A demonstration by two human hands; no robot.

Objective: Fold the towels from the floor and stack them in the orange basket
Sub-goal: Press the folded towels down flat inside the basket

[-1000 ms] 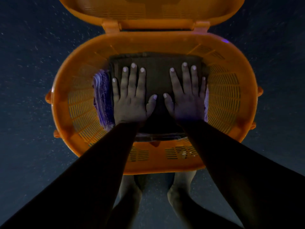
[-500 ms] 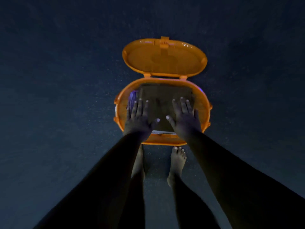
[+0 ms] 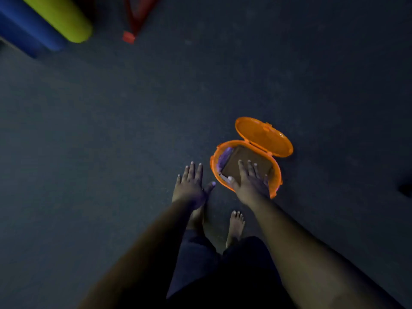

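Head view: we stand barefoot on a dark speckled carpet floor [image 3: 111,152], both arms stretched forward and down, palms facing the floor.
Left hand: our left hand [image 3: 191,188] hangs in the air over bare floor, to the left of the basket and apart from it, fingers straight and spread, thumb out to the side, grasping nothing.
Right hand: our right hand [image 3: 250,181] is flat and released, fingers straight and slightly fanned; it lies over the near part of the basket, and we cannot tell whether it touches the towel below.
Basket: the oval orange plastic basket with slotted walls [image 3: 277,175] sits on the floor ahead and to our right, its hinged orange lid [image 3: 264,137] thrown open at the far side.
Contents: a folded brown towel [image 3: 247,157] lies flat on top inside; a folded purple towel [image 3: 224,158] shows at its left edge, against the basket wall.
Feet: bare toes [image 3: 236,221] point toward the basket.
Background: a yellow-green cylinder [image 3: 60,16] and a blue padded shape [image 3: 24,32] lie at top left, beside a red frame [image 3: 133,21].
Change: a second ago both hands pressed flat on the brown towel; now the left is clear of the basket and the basket appears smaller and off to the right.
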